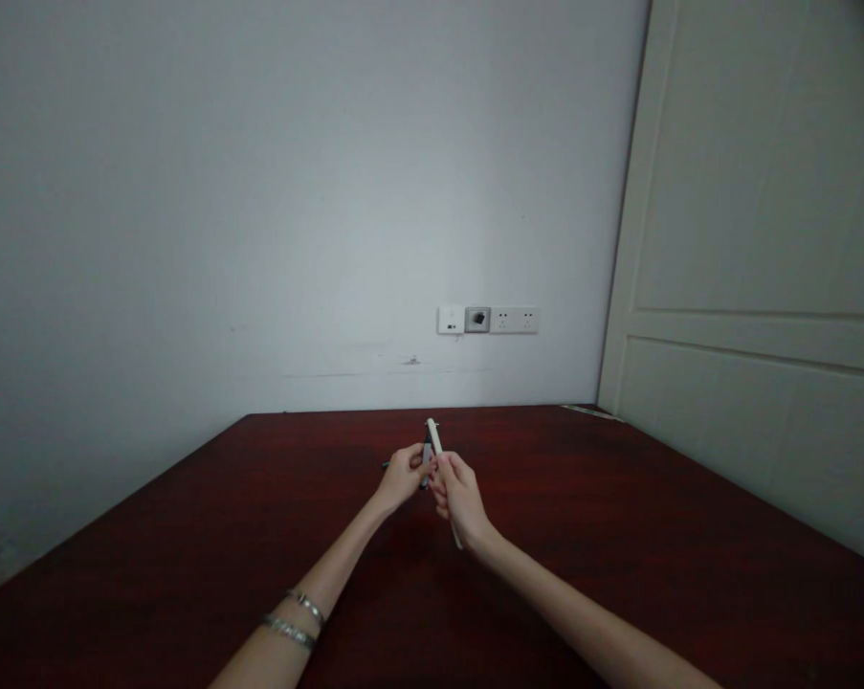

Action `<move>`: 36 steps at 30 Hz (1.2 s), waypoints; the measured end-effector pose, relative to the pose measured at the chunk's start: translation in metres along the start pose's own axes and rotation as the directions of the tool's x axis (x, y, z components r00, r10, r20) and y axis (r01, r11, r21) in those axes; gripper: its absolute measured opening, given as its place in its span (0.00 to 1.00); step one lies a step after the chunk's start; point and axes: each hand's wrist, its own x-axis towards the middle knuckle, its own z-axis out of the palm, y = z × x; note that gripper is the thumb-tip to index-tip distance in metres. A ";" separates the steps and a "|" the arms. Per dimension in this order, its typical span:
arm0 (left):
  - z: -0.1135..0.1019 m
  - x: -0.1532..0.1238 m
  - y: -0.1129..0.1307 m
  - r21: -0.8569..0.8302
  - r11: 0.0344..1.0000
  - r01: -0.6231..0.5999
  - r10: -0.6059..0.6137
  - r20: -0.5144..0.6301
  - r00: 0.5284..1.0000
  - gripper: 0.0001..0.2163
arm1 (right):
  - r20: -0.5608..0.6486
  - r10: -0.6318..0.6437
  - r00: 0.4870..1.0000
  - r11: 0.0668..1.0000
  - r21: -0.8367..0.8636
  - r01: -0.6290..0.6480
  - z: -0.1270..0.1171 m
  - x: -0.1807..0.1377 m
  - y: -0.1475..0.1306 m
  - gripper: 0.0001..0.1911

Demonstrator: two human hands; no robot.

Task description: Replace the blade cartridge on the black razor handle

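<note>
Both of my hands meet above the middle of a dark red wooden table [618, 536]. My right hand [458, 493] is closed round a thin white pen-like stick [433, 436], whose top pokes up above the fingers and whose lower end shows below the wrist. My left hand [403, 474] is closed in a pinch on a small dark part [427, 452] right beside the stick. What that dark part is I cannot make out. Two silver bangles [297, 617] sit on my left forearm.
A white wall rises behind the table, with a row of sockets and switches [487, 320] low on it. A cream panelled door [754, 287] stands to the right, close to the table's far right corner.
</note>
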 end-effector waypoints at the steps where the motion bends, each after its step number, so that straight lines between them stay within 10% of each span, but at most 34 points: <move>1: -0.001 0.000 0.000 0.020 1.000 -0.007 0.007 -0.004 1.000 0.12 | 0.028 0.012 1.000 1.000 -0.014 -0.011 0.000 -0.001 0.001 0.22; 19: -0.022 0.003 -0.014 0.228 0.964 -0.135 0.145 -0.027 0.989 0.08 | 0.251 -0.281 0.926 0.794 -0.482 0.371 -0.027 -0.006 -0.034 0.20; 36: -0.030 0.003 -0.017 0.331 0.932 -0.144 0.167 -0.039 0.985 0.07 | 0.166 -0.352 0.921 0.776 -0.498 0.386 -0.029 -0.006 -0.040 0.18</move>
